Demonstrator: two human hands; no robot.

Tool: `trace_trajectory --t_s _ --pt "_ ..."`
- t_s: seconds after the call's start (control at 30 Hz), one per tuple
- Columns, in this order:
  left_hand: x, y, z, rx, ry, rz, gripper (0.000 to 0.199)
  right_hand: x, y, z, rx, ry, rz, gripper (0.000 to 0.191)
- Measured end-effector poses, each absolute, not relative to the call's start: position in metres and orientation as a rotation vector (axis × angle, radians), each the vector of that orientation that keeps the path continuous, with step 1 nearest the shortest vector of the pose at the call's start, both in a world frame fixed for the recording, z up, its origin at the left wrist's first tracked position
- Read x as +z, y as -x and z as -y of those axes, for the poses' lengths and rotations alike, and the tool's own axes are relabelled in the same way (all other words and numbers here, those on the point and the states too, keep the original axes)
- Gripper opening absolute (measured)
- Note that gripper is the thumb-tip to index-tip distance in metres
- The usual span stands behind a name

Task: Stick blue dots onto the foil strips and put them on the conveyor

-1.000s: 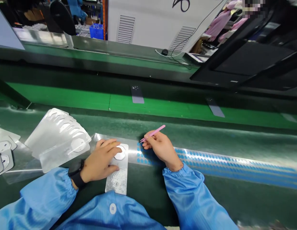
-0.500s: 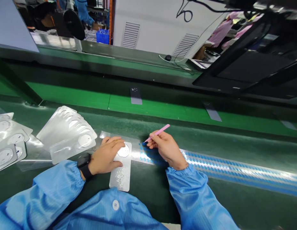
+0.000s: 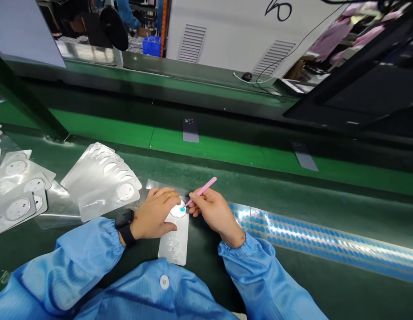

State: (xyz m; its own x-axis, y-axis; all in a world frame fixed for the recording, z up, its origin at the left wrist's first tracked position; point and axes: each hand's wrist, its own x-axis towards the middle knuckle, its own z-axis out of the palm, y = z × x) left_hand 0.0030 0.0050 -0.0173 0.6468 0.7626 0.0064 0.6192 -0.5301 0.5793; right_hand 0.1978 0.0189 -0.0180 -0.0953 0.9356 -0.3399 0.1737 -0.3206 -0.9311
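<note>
My left hand (image 3: 157,214) lies with its fingers stretched over the upper left part of a pale rectangular plate (image 3: 178,249). The plate carries a white, roughly round patch (image 3: 177,211) near its top and many small clear flecks lower down. Pink tweezers (image 3: 206,186) are pinched in my right hand (image 3: 215,212). Their tip points at the white patch, where a small blue sticker (image 3: 182,209) shows; whether it touches the patch I cannot tell. To the right, a long clear strip (image 3: 313,241) bears rows of blue stickers.
A fanned stack of similar plates (image 3: 101,182) lies left of my left hand, with more plates (image 3: 16,209) at the far left. Beyond the bench edge, grey panels (image 3: 190,131) rest on a green conveyor belt (image 3: 222,144). A dark monitor (image 3: 366,98) stands at right.
My right hand has moved left with the tweezers, from the sticker strip to the plate. A blue sticker now shows over the white patch. The view has shifted slightly.
</note>
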Motion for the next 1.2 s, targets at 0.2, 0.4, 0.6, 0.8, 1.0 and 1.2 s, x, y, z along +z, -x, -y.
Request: trace_trajectory --t_s 0.2,0.4,0.6,0.8,1.0,1.2 --pt "-0.0156 -0.0025 -0.0051 0.340 -2.342 -1.056 0.054 -0.0172 -0.1979 -0.0211 1.487 1.561 1.222 0.035" --pt "-0.0154 -0.0022 -0.0052 0.328 -2.352 -1.048 0.055 -0.0164 -0.1968 -0.0188 1.469 1.575 1.219 0.033" --pt "-0.0145 -0.0025 -0.0061 0.307 -2.342 -1.053 0.053 -0.0188 -0.1977 -0.0189 1.466 1.560 1.219 0.032" --pt "-0.0131 -0.0033 -0.0059 0.304 -2.331 -1.069 0.054 -0.0199 -0.1977 -0.0189 1.472 1.552 1.241 0.034" --pt "-0.0129 -0.0028 -0.0059 0.312 -2.330 -1.063 0.053 -0.0169 -0.1969 -0.0192 1.485 1.525 1.166 0.035" --pt "-0.0140 -0.0022 -0.0058 0.316 -2.339 -1.059 0.052 -0.0160 -0.1961 -0.0200 1.507 1.529 1.137 0.033"
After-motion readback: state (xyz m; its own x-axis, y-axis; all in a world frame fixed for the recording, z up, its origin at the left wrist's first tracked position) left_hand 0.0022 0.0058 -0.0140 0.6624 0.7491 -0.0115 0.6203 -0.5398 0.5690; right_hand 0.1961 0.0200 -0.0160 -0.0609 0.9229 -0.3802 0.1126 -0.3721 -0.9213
